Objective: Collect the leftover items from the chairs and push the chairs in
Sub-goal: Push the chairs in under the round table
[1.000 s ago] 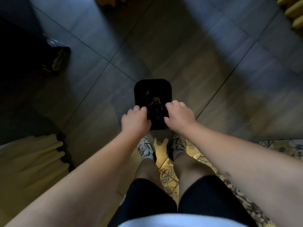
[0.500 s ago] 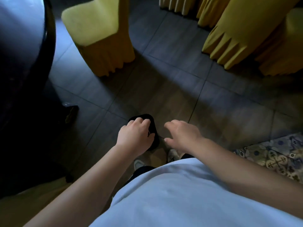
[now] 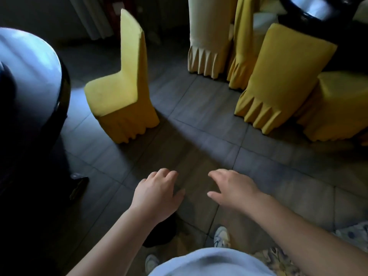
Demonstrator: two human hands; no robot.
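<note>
- The yellow fabric-covered chair with a pleated skirt (image 3: 121, 92) stands alone on the grey tiled floor (image 3: 199, 140), far and to the left of both hands, well apart from them.
- Its seat faces left toward the round dark-rimmed table (image 3: 35, 76) at the left edge and its back is on the right, so pushing it in looks like a leftward shove.
- The left hand (image 3: 157, 193) hangs palm-down, fingers loosely curled and holding nothing; it is the nearer one to that chair.
- The right hand (image 3: 233, 188) is spread and empty, further right.
- A dark rounded object (image 3: 159, 234) lies low beneath the left wrist; what it is I cannot tell.
- More yellow covered chairs (image 3: 278, 80) crowd the far right.
</note>
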